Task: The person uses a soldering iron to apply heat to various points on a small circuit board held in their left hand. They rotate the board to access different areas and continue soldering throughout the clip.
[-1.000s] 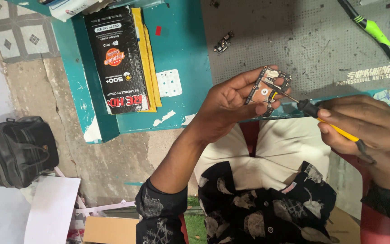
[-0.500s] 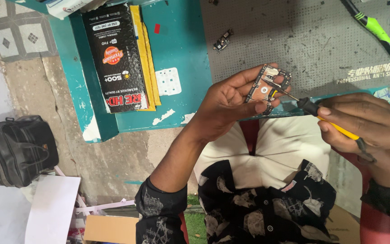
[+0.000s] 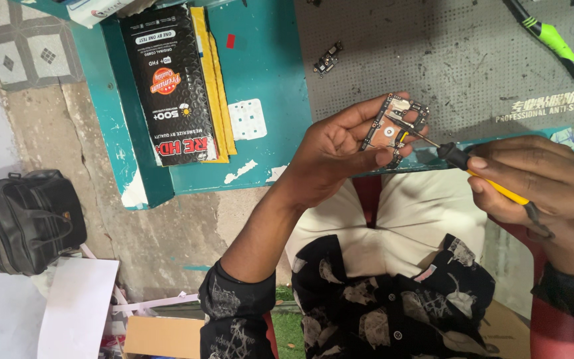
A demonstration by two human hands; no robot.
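My left fingers (image 3: 367,126) pinch the small circuit board (image 3: 393,129) upright above the desk (image 3: 267,80) edge, steadying it; right hand (image 3: 539,179) grips the yellow screwdriver (image 3: 479,176), tip touching the board.

Black shirt (image 3: 393,312) with pale grey print, sleeves pushed up the forearms, over cream trousers (image 3: 420,219).
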